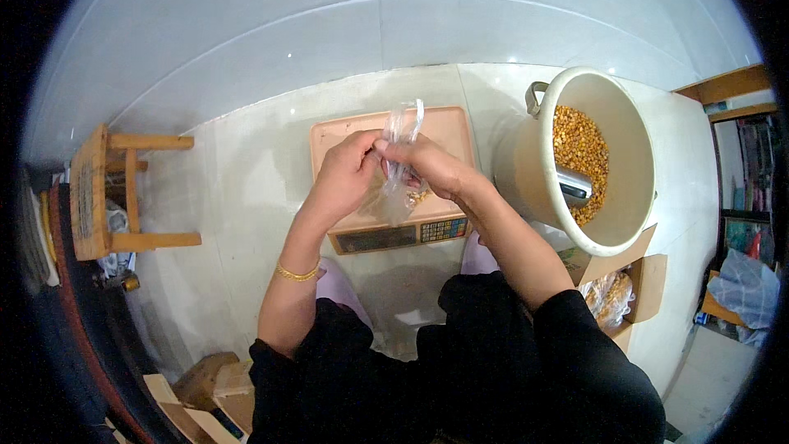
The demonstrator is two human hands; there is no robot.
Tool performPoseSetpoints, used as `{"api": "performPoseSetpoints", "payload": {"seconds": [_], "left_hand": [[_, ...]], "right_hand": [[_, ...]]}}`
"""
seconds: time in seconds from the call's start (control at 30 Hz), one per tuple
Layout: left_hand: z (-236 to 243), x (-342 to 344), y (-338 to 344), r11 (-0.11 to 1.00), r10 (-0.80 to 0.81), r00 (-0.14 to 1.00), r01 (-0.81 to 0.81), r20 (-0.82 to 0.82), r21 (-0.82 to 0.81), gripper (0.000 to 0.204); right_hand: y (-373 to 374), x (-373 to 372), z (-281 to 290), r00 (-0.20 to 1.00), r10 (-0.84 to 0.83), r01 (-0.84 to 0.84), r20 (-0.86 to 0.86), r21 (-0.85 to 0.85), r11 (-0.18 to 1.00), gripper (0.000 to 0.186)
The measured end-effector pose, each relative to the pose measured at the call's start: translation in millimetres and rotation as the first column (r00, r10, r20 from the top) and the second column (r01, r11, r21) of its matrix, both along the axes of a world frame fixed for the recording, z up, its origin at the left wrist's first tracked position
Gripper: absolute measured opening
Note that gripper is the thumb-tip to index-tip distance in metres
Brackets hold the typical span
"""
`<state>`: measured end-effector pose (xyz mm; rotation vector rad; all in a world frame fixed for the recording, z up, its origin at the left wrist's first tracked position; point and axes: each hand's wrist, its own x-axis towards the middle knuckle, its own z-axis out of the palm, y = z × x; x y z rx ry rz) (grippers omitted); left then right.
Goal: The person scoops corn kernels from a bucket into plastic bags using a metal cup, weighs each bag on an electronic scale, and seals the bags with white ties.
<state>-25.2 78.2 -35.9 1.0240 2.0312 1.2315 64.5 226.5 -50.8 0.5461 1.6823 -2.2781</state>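
Both of my hands meet at the gathered neck of a clear plastic bag (400, 202), above the pan of a digital scale (452, 132). My left hand (348, 166) has its fingers closed on the bag's neck, and my right hand (429, 163) pinches it from the other side. The bag's loose top sticks up past my fingers. Some yellow kernels show low in the bag beside my right wrist; my hands hide part of it. The scale's keypad and display face me.
To the right stands a large cream bucket (509, 173) of corn kernels (578, 144) with a metal scoop (573, 187) in it. An open cardboard box (649, 288) holds filled bags (608, 300). A wooden stool (92, 193) lies at the left; shelves (744, 165) stand far right.
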Motion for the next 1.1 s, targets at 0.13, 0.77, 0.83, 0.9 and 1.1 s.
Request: {"api": "performPoseSetpoints", "payload": {"seconds": [0.13,0.77,0.83,0.9,1.1], "left_hand": [[-8.2,4.5,2.4,0.985,0.139,0.984,-0.149,-0.115,-0.088,0.02],[-60.3,22.5,4.5,0.896,-0.058,0.609,-0.318,0.791,0.31,0.015],[-82.0,11.8,-6.5,0.865,-0.189,0.409,-0.36,0.893,0.349,0.013],[-97.5,6.4,-7.7,0.869,-0.214,0.271,-0.387,0.938,0.31,0.011],[-95.9,9.7,3.6,0.93,0.017,0.377,-0.345,0.926,0.123,0.015]], "right_hand": [[1.4,5.5,-6.9,0.998,-0.068,0.069,0.019,-0.036,0.997,0.031],[2.0,10.9,-49.0,0.914,-0.407,0.366,0.005,-0.445,0.817,0.019],[-3.2,11.1,-47.6,0.918,-0.396,0.332,0.012,-0.567,0.754,0.018],[-2.7,13.1,-55.1,0.907,-0.419,0.358,0.053,-0.621,0.697,0.017],[5.7,19.1,-54.0,0.989,-0.11,0.096,-0.094,-0.144,0.985,0.008]]}}
